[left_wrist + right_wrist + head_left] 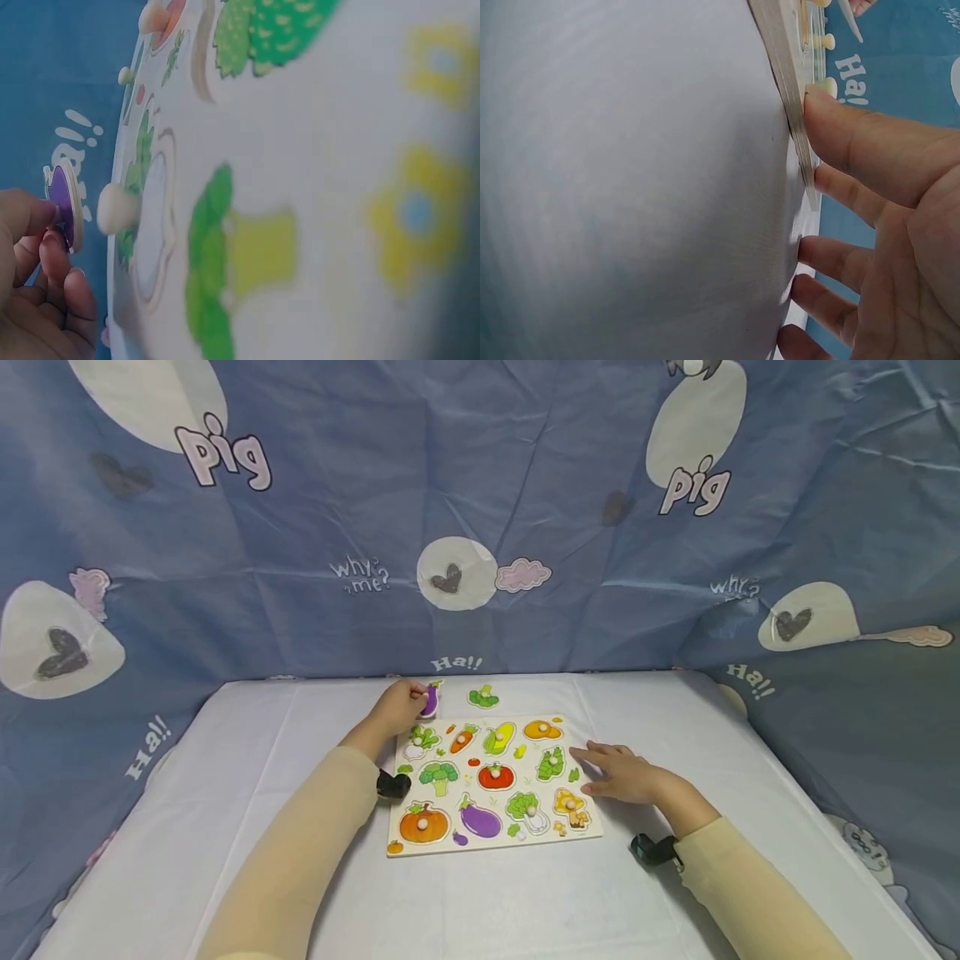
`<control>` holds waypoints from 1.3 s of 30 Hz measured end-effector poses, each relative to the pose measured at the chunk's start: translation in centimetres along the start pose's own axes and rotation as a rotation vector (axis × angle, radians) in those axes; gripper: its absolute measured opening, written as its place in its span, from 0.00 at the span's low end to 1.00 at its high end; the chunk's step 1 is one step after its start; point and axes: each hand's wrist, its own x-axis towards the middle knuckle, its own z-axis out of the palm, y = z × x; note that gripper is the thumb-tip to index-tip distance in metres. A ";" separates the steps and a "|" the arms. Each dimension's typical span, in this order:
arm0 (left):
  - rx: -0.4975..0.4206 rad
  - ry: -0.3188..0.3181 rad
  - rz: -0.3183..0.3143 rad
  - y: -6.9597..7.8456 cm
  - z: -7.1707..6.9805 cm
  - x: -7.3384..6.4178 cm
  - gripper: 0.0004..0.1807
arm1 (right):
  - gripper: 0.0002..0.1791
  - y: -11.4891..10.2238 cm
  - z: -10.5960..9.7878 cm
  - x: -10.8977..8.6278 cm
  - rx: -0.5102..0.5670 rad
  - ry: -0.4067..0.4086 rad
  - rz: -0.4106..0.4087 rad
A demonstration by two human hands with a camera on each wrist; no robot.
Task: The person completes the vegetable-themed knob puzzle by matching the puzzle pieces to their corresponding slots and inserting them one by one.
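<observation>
My left hand (401, 707) pinches a purple eggplant puzzle piece (430, 700) between thumb and fingers just behind the board's far left corner. The left wrist view shows the eggplant piece (66, 206) held on edge, its purple face toward the fingers. The wooden vegetable puzzle board (457, 843) lies in the middle of the table. Its printed eggplant (480, 820) and broccoli (438, 777) spots show no knob. My right hand (626, 774) rests with spread fingers at the board's right edge; in the right wrist view its thumb (847, 135) touches that edge.
A broccoli piece (483, 697) lies stalk away on the white tablecloth (510, 910) behind the board. Knobbed pieces such as the tomato (496, 776) and pumpkin (423, 824) sit in the board. A blue printed curtain (360, 635) hangs behind the table.
</observation>
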 end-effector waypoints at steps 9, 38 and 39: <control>0.022 -0.017 0.021 0.4 -0.8 -1.7 0.13 | 0.41 0.1 0.0 0.1 -0.003 0.003 -0.006; 0.053 -0.214 0.160 2.2 1.3 -8.0 0.08 | 0.40 0.2 0.1 0.1 -0.003 0.005 -0.016; 0.055 -0.221 0.162 2.2 1.4 -8.2 0.07 | 0.40 0.2 0.1 0.1 -0.004 0.005 -0.016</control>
